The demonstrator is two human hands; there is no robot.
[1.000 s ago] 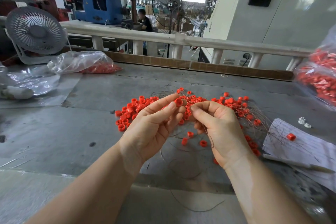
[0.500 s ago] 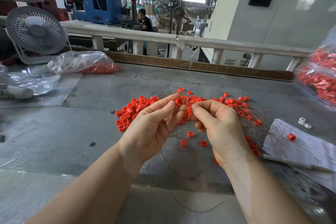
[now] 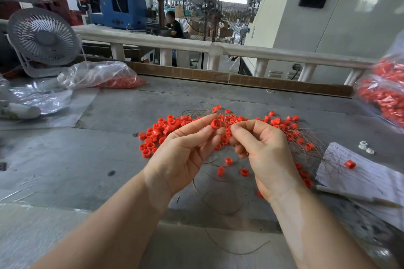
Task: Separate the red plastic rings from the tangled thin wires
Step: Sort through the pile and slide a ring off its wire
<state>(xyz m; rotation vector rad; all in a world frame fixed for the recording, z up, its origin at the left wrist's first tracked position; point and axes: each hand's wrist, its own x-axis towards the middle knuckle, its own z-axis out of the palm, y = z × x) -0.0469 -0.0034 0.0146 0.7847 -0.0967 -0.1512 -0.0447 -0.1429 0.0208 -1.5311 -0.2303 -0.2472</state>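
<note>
Grey worktable (image 3: 65,159) under my hands. Far left of them: white desk fan (image 3: 42,38), crumpled clear plastic bag (image 3: 96,74) beside it. Just right of my right hand: handwritten paper sheet (image 3: 367,179), two small white parts (image 3: 366,148) beyond it. Ahead: white railing (image 3: 196,45), standing fan (image 3: 213,13), seated person (image 3: 173,25), blue machine (image 3: 120,5).

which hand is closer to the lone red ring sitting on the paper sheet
Right. The right hand is just left of the ring on the paper, pinching wires. The left hand is farther left, beyond the right hand, holding another red ring.
</note>
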